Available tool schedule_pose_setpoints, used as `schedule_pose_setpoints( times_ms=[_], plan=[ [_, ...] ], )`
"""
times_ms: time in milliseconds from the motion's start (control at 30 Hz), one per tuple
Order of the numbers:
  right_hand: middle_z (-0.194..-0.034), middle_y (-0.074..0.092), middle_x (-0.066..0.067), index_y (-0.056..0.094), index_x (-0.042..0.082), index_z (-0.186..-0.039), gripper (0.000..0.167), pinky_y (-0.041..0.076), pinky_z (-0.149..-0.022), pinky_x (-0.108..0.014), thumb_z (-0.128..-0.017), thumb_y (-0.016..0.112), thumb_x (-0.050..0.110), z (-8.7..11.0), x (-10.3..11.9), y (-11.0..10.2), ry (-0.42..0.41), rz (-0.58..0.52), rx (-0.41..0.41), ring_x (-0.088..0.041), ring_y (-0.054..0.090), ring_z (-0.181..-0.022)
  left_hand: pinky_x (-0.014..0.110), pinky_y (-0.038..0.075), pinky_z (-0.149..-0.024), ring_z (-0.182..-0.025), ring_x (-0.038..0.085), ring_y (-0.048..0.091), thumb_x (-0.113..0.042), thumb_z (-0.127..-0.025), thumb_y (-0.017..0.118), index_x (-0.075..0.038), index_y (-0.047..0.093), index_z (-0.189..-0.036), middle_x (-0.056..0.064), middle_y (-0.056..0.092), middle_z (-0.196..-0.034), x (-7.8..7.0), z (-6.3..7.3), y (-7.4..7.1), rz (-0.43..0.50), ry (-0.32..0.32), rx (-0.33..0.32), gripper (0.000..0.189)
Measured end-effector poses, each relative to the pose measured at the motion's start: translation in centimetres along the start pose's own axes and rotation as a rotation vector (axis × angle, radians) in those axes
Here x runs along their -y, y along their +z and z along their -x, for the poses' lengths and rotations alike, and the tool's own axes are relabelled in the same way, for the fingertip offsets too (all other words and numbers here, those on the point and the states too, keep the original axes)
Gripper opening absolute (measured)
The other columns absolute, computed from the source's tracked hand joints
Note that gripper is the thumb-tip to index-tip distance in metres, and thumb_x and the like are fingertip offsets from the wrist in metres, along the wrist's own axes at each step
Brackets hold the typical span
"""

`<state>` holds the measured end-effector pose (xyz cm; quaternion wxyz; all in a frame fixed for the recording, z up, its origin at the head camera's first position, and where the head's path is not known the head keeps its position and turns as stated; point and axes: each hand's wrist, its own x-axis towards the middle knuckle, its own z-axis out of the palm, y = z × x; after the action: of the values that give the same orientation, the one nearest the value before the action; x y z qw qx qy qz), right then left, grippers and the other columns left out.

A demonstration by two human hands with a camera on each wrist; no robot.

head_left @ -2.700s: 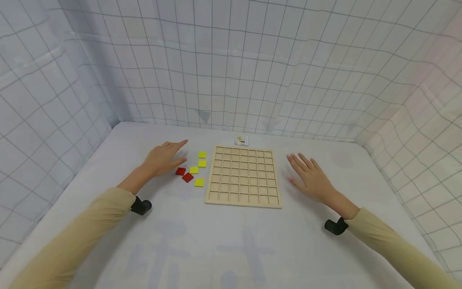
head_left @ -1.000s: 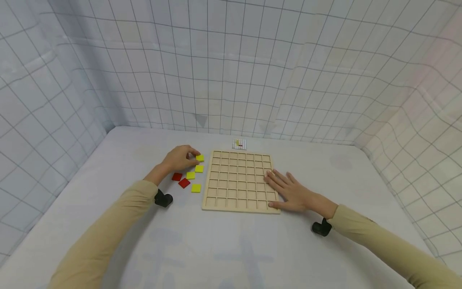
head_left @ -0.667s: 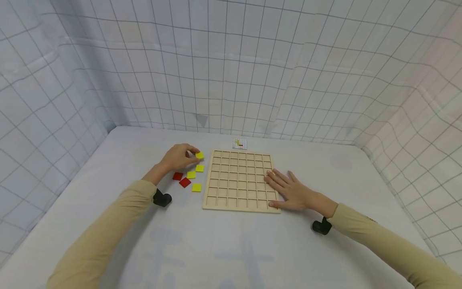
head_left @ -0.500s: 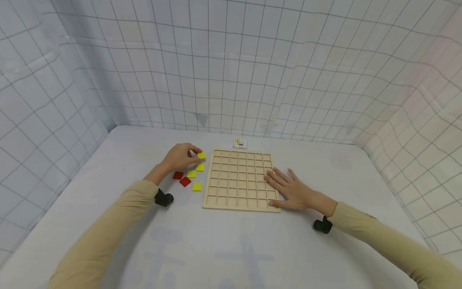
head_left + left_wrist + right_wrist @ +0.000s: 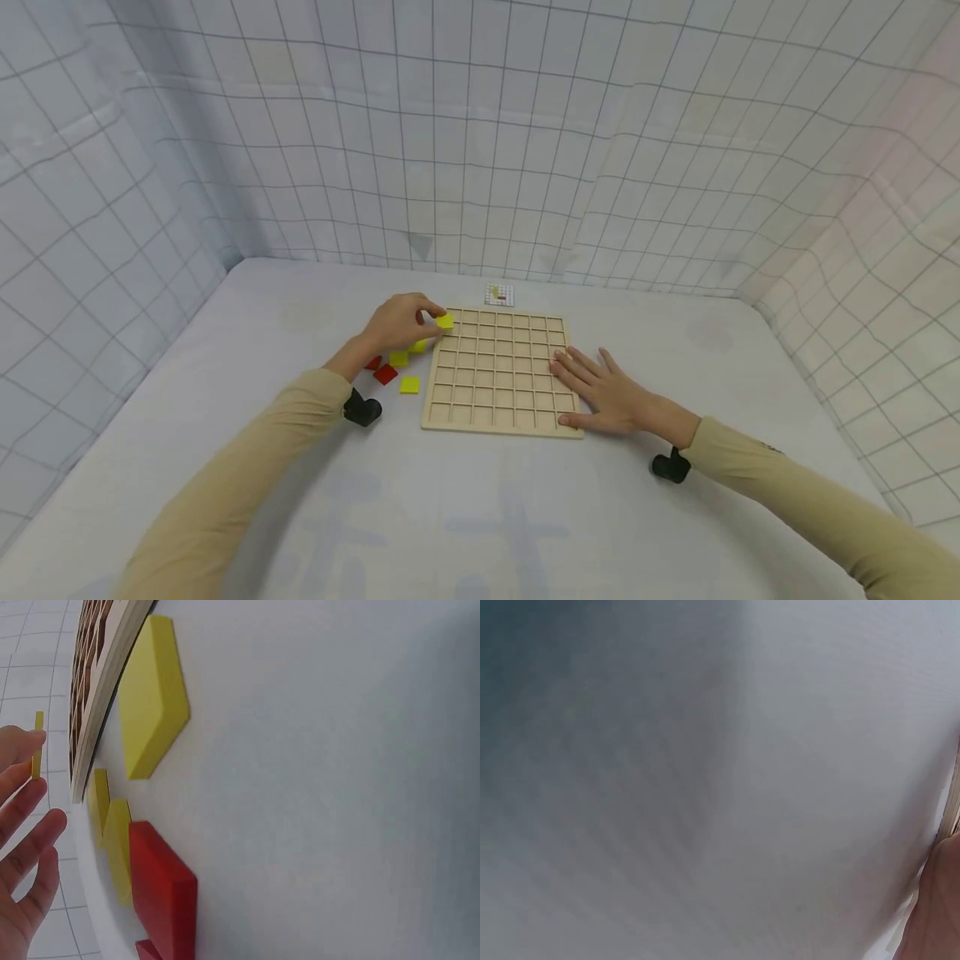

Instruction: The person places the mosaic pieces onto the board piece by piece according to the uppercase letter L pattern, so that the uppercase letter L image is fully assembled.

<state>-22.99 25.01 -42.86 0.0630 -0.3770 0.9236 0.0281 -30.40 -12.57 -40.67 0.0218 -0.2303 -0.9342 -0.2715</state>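
Note:
Between thumb and finger, my left hand pinches a yellow square tile over the far left corner of the wooden grid board. In the left wrist view that tile appears edge-on, held above the table. My right hand lies with fingers spread on the board's right edge; the right wrist view catches only part of the hand beside the board's side. Left of the board lie a near yellow tile, another yellow tile, one partly hidden by my left hand, and two red tiles.
Behind the board lies a small white card printed with a grid and yellow and red marks. White gridded cloth hangs behind and at both sides of the white table.
My left hand has come in from the left, gripped the farthest yellow tile, lifted it and carried it right to the board. My right hand has moved left onto the board's edge.

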Motion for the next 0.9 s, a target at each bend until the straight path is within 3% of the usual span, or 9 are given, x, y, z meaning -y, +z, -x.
schedule_pose_setpoints(
  times_ms=[333,633,900],
  plan=[
    [-0.163,0.002,-0.008,0.007,0.014,-0.156,0.085,0.005,-0.113,-0.065,-0.094,0.044,0.059,0.0,-0.5,0.5,-0.012,-0.027,-0.013,-0.031,0.002,-0.150,0.024,0.042,-0.061,-0.072,0.014,0.057,-0.029,-0.085,0.072,-0.010,0.072,-0.113,0.006,0.071,-0.104,-1.8,-1.8,1.8,0.008,0.052,0.010,0.034],
    [-0.162,0.006,-0.012,0.011,0.009,-0.155,0.084,0.013,-0.115,-0.061,-0.095,0.045,0.057,0.1,-0.2,0.3,-0.047,-0.043,-0.035,-0.034,0.006,-0.149,0.028,0.048,-0.066,-0.080,0.016,0.060,-0.028,-0.085,0.072,-0.012,0.072,-0.113,0.005,0.070,-0.106,-3.3,-3.0,3.0,0.006,0.045,0.048,0.032],
    [-0.162,0.008,-0.013,0.012,0.009,-0.155,0.084,0.015,-0.115,-0.060,-0.095,0.046,0.057,0.2,-0.3,0.2,-0.054,-0.028,-0.056,-0.034,0.008,-0.149,0.034,0.051,-0.074,-0.090,0.019,0.062,-0.025,-0.086,0.071,-0.012,0.071,-0.115,0.005,0.067,-0.112,-3.5,-3.8,3.6,0.007,0.028,0.073,0.032]
  ],
)
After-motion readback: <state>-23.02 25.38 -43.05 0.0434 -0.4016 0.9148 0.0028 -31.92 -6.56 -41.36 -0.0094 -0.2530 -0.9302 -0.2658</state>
